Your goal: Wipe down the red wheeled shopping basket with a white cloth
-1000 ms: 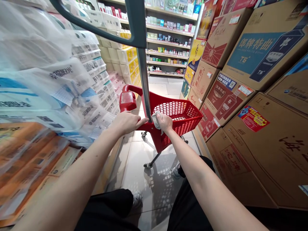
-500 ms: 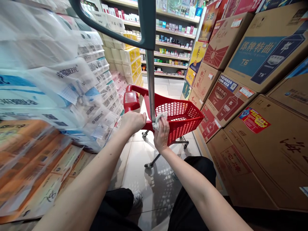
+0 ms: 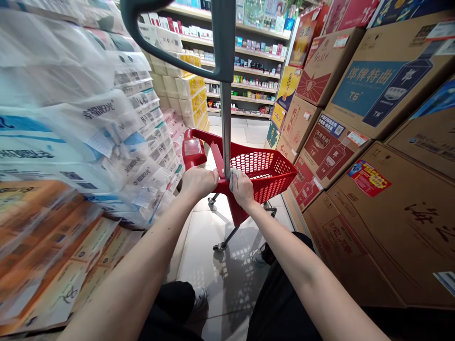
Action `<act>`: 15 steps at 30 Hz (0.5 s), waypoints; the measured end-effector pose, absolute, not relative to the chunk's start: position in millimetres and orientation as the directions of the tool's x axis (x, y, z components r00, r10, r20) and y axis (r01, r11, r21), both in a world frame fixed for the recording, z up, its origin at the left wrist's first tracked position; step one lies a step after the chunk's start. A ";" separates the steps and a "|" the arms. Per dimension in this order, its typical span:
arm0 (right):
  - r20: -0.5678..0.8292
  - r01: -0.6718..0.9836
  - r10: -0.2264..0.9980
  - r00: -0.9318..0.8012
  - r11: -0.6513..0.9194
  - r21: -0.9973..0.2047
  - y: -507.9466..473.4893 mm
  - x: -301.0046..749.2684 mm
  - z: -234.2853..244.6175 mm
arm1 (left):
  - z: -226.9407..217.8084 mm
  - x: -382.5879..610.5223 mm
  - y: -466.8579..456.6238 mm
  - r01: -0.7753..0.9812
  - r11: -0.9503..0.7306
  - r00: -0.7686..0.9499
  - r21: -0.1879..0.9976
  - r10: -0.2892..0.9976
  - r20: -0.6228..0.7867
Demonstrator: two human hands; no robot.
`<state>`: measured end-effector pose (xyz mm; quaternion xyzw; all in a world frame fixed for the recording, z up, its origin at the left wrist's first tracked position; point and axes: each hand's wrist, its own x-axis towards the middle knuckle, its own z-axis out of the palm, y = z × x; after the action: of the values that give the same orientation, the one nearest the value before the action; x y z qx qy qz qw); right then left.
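A red plastic shopping cart with a perforated basket stands before me on casters. Its metal pole rises to a dark grey loop handle near the top of the view. My left hand is closed around the red rim on the near left side of the cart. With my right hand I press a pale cloth against the foot of the pole, where it meets the red frame. Most of the cloth is hidden behind my fingers.
Wrapped tissue packs are piled high on the left, with orange packs below. Stacked cardboard cartons line the right. Shelves of small goods stand across the far end. Pale tiles cover the floor.
My right hand has turned and closed more over the cloth at the foot of the pole, so less cloth shows. My left hand keeps its hold. The view has shifted slightly.
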<state>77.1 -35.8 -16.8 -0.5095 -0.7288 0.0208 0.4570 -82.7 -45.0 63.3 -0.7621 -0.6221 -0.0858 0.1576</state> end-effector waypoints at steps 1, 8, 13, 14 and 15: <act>0.670 0.714 0.741 -0.049 0.495 -0.495 -39.9 75.5 -19.2 | 63.3 -81.5 -45.6 0.977 -0.170 0.204 -0.126 0.919 0.337; 0.674 0.715 0.737 -0.039 0.492 -0.496 -39.6 76.1 -22.3 | 57.2 -77.0 -45.7 0.970 -0.186 0.233 -0.158 0.898 0.373; 0.500 0.626 0.860 -0.102 0.446 -0.639 -12.6 88.4 -2.1 | 53.2 -77.3 -44.8 0.951 -0.239 0.296 -0.196 0.882 0.365; 0.470 0.618 0.877 -0.102 0.426 -0.661 -9.9 88.7 -0.4 | 52.6 -77.7 -44.4 0.949 -0.248 0.305 -0.196 0.877 0.371; 0.456 0.608 0.884 -0.102 0.418 -0.675 -9.1 88.1 -0.1 | 52.1 -78.1 -43.9 0.948 -0.252 0.309 -0.193 0.872 0.379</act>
<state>88.1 -9.1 -0.1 -0.5148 -0.7248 0.1610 0.4287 -78.1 -43.9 52.1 -0.7853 -0.5795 -0.0975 0.1951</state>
